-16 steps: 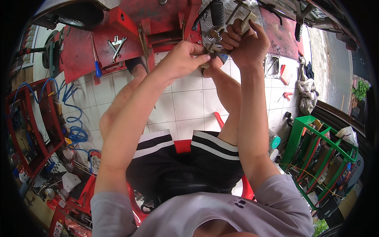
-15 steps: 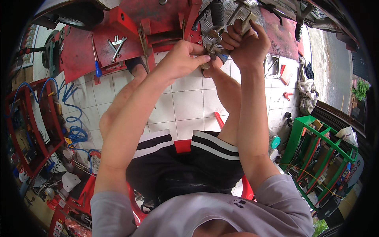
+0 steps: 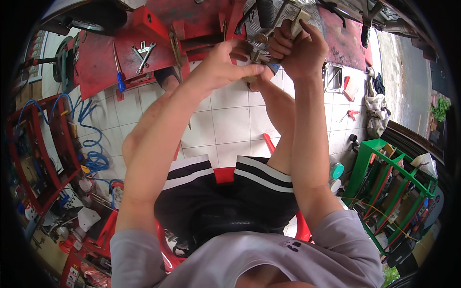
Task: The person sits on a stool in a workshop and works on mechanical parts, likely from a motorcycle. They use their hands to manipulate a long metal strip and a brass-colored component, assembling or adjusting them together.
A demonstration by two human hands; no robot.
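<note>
My left hand (image 3: pixel 223 67) reaches forward beside a small metal part (image 3: pixel 257 54) at the edge of the red work stand. Its thumb and fingers are spread apart around that part; whether they touch it is unclear. Just right of it, my right hand (image 3: pixel 305 53) is closed, fingers curled, on a beige flat block-like piece (image 3: pixel 299 23) that sticks up between thumb and fingers. Behind both hands lies a patterned metal plate (image 3: pixel 283 12). A dark cylindrical part (image 3: pixel 264 13) stands there too.
On the red bench (image 3: pixel 101 57) lie a blue-handled screwdriver (image 3: pixel 120 81) and several wrenches (image 3: pixel 143 58). A coiled blue hose (image 3: pixel 96 161) hangs at left near a red rack (image 3: pixel 62 144). A green rack (image 3: pixel 367 165) stands at right. My legs straddle the tiled floor (image 3: pixel 230 127).
My left thumb and fingers have spread from a pinch near the metal part, and the thumb has stretched rightward. My right hand has stayed nearly in place, still gripping the beige piece.
</note>
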